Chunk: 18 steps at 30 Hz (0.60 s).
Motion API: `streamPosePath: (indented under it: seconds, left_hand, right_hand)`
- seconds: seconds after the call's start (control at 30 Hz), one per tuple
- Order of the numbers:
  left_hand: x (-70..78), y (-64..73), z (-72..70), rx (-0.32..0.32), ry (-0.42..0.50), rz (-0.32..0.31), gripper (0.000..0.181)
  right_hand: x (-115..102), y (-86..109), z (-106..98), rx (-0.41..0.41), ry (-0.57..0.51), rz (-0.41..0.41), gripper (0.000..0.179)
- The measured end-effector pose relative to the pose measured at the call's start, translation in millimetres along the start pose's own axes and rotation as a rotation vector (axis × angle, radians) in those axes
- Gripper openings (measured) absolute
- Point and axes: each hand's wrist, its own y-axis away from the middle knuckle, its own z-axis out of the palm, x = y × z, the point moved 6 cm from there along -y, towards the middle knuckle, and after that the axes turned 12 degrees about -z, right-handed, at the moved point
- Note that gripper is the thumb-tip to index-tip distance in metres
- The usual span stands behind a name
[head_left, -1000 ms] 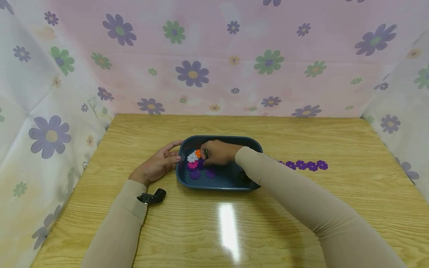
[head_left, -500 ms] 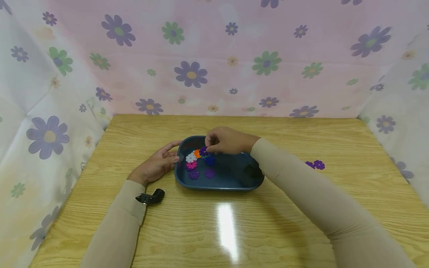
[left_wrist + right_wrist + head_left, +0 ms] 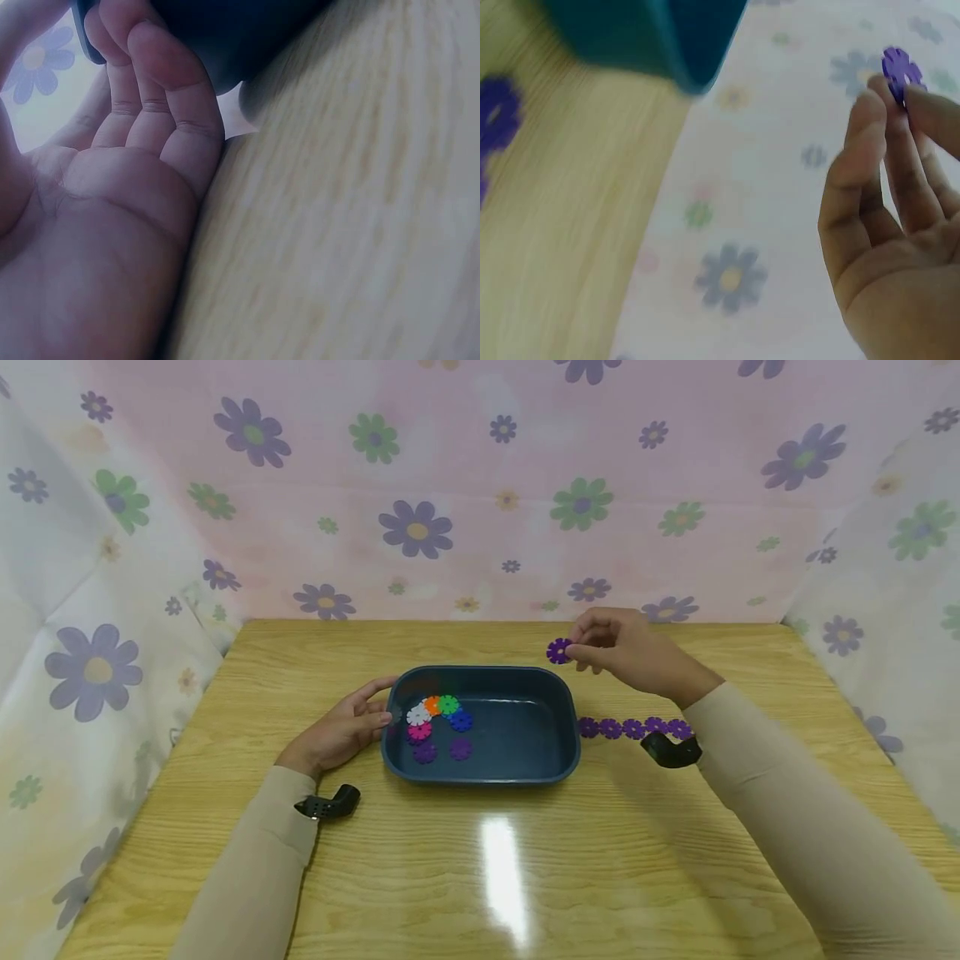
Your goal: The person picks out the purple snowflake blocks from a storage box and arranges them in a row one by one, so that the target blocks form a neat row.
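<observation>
head view: a purple flower disc is pinched between the thumb and fingertips of the right hand, its toothed edge left sticking out past them. the same grasp is shown from the right wrist, the disc held clear of the table. by the left hand, the left end of the dark blue tray is touched, its fingers loosely bent against the outer wall. just past those left fingertips, inside the tray, white, orange, green, blue, pink and other purple discs are clustered. nearer the wearer than the right fingers, a row of purple discs is laid on the table, partly hidden by a black wrist device.
</observation>
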Motion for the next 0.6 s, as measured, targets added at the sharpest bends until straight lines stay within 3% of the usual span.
streamPosePath:
  seconds: [0.3,0.6]
  left_hand:
    - [-3.7,1.6,2.8,-0.009,0.006,0.003,0.063]
    - [-0.4,1.5,1.8,0.01,-0.019,0.002,0.06]
  right_hand:
    - [56,69.1,-49,0.155,0.083,0.181,0.038]
    - [94,116.4,-76,0.223,0.104,0.254,0.044]
